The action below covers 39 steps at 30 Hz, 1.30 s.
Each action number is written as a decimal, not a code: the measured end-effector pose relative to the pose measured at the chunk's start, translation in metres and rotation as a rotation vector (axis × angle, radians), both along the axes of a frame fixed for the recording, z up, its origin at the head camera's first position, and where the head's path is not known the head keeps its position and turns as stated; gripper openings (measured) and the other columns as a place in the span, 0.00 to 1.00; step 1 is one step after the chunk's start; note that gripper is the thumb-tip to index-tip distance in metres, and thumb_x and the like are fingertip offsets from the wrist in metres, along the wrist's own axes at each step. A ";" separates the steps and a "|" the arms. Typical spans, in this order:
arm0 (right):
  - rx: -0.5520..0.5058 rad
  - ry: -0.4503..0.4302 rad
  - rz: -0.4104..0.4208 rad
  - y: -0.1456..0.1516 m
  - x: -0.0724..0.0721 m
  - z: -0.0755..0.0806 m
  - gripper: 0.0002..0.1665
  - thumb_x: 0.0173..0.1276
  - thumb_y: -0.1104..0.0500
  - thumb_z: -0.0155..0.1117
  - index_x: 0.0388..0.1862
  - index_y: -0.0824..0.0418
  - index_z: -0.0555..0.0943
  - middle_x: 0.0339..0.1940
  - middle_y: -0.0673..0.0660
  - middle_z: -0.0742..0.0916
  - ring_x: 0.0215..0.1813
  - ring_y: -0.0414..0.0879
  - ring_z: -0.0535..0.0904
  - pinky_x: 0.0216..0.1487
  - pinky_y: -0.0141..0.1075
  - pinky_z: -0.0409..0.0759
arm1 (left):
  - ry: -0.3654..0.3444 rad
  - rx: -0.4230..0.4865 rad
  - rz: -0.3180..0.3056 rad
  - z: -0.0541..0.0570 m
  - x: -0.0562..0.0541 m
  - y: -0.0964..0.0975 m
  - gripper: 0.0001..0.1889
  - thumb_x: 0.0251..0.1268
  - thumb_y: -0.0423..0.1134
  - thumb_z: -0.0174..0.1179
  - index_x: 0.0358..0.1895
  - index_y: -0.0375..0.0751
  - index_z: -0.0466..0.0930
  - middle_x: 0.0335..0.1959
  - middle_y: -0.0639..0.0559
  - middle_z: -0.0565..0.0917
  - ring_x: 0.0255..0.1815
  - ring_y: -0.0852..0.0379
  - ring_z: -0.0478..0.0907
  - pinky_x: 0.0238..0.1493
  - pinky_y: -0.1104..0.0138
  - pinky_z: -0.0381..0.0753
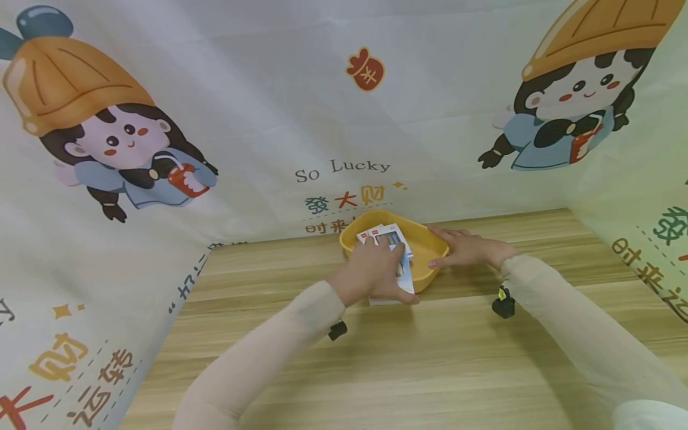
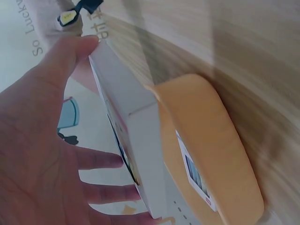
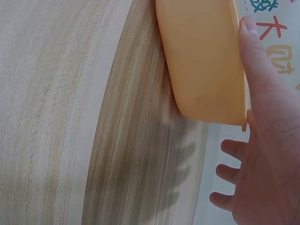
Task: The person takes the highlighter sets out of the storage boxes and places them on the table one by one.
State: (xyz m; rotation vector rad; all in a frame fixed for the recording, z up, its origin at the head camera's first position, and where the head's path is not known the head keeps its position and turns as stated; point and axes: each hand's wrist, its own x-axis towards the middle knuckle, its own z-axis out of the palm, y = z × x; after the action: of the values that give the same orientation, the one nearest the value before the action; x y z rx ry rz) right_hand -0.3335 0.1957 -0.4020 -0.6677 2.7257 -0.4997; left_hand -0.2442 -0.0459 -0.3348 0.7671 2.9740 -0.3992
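My left hand [image 1: 376, 269] grips a white box [image 2: 145, 140] by its edges, with the thumb on one end and the fingers at the other side. The box is tilted over the near rim of a yellow basin [image 1: 430, 251]. Inside the basin leans another white box [image 2: 196, 176] with a printed picture and a small red mark. At the basin's right end, my right hand [image 1: 470, 248] holds the rim between thumb and index finger; its other fingers [image 3: 227, 173] stand apart from the wall. The left hand covers much of the boxes in the head view.
The basin stands on a wood-grain table [image 1: 430, 358], near its back edge. Behind and at both sides hangs a white printed cloth [image 1: 269, 89] with cartoon figures and lettering. Each wrist bears a small black device [image 1: 503, 303].
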 end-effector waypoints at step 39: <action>-0.005 0.024 -0.008 -0.002 0.001 -0.001 0.63 0.62 0.27 0.59 0.82 0.54 0.43 0.80 0.69 0.57 0.78 0.76 0.50 0.72 0.74 0.53 | -0.017 -0.024 -0.068 -0.035 0.057 0.023 0.57 0.38 0.85 0.56 0.72 0.54 0.65 0.58 0.48 0.78 0.53 0.47 0.78 0.47 0.57 0.81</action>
State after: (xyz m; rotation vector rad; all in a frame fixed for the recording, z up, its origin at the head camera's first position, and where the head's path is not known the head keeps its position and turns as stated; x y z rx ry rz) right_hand -0.3321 0.1941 -0.4026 -0.6681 2.7519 -0.5031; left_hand -0.1875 -0.0228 -0.3699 0.8667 2.9285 -0.4290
